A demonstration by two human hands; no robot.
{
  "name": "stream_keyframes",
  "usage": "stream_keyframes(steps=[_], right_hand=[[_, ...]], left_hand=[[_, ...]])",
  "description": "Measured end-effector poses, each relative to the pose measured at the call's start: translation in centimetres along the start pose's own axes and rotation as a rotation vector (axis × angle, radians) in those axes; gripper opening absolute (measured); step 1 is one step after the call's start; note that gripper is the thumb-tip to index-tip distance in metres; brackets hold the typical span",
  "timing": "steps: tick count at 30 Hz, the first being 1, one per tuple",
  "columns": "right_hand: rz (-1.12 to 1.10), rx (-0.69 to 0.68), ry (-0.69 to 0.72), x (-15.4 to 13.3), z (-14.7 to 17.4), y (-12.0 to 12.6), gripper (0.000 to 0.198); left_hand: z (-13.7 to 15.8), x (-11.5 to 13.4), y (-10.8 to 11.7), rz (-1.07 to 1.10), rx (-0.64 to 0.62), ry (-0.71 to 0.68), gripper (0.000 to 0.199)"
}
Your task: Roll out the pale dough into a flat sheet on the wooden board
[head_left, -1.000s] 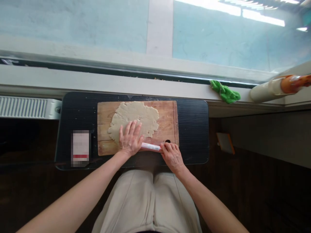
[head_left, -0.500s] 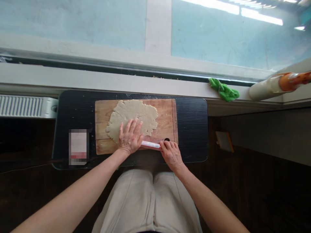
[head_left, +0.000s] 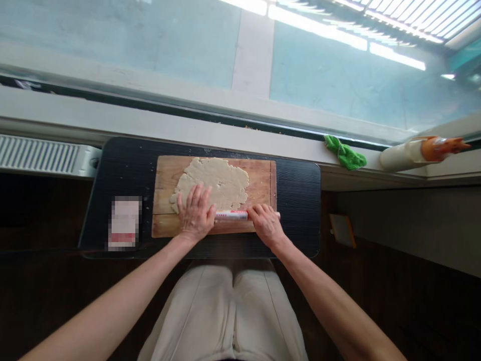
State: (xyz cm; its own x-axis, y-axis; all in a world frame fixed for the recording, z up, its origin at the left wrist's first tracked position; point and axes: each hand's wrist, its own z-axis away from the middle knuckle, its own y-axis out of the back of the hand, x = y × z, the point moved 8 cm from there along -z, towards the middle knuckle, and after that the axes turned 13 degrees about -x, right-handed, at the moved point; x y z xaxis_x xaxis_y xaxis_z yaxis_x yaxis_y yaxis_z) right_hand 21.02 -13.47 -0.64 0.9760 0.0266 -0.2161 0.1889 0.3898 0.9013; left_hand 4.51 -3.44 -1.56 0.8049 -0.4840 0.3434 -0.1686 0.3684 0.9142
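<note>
A thin sheet of pale dough (head_left: 221, 183) with ragged edges and a small tear lies on a wooden cutting board (head_left: 259, 173). Along its near edge runs a slim rolling pin (head_left: 231, 215) with white and red printing. My left hand (head_left: 195, 213) lies flat with fingers spread, fingertips over the dough's near left part; its palm covers the pin's left end. Curled over the pin's right part, my right hand (head_left: 266, 221) leaves only the tip showing beyond the fingers. What lies under my left palm is hidden.
The board rests on a black table (head_left: 298, 200). A blurred-out packet (head_left: 125, 223) lies at left. On the windowsill are a green cloth (head_left: 345, 152) and a pale bottle (head_left: 400, 154) with an orange top. A radiator (head_left: 41, 154) stands left.
The rolling pin and both hands have moved slightly away from me, toward the dough, and the pin lies more level. My right fingers now wrap further over it. The view has turned a little.
</note>
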Motion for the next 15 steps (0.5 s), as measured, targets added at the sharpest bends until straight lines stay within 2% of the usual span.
stream_keyframes(steps=[3,5,7,10,13,15], right_hand=[[0.037,0.001,0.014,2.3,-5.0,3.3,0.023],[0.021,-0.061,0.025,3.6,-8.2,4.3,0.02],[-0.054,-0.084,0.049,4.1,-10.4,4.5,0.025],[-0.165,0.046,-0.028,4.1,-10.9,4.0,0.042],[-0.156,0.163,-0.175,3.3,-7.9,2.2,0.047],[-0.124,0.175,-0.2,2.4,-5.3,0.9,0.049]], left_hand=[[-5.2,-0.6,1.5,-0.023,-0.023,-0.014,0.067],[-8.6,-0.7,1.4,-0.036,-0.098,-0.072,0.067],[-10.3,-0.8,1.0,-0.03,-0.122,-0.098,0.066],[-9.3,-1.1,0.3,-0.003,-0.069,-0.044,0.065],[-5.4,0.0,-0.9,-0.001,-0.059,-0.018,0.06],[-3.2,1.1,-1.6,-0.012,-0.077,-0.057,0.058]])
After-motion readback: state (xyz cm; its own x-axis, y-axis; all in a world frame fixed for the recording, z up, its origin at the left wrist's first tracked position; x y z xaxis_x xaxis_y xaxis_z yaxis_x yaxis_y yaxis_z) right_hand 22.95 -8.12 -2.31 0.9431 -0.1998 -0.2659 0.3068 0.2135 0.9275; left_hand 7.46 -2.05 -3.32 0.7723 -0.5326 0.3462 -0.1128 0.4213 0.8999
